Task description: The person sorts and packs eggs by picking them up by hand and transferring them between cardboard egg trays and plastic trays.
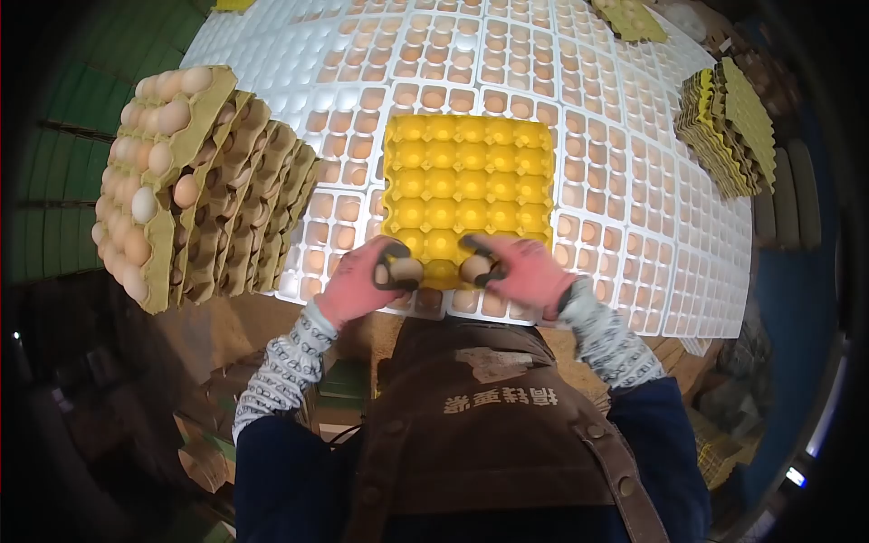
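Note:
A yellow egg tray (469,185) lies in front of me on top of white packs of eggs, its far rows of cups bare. My left hand (364,279), in a pink glove with dark fingertips, is closed around eggs (405,270) at the tray's near left corner. At the near right side, my right hand (523,273), gloved the same way, grips eggs (472,268) over the nearest row. The fingers partly cover the eggs in both hands, so their exact number is hard to tell.
White plastic packs (602,181) holding eggs cover the table. To the left stands a tall stack of pulp trays (204,195) loaded with eggs. Stacked yellowish trays (724,127) stand at the right edge, and another tray (634,18) lies at the far side.

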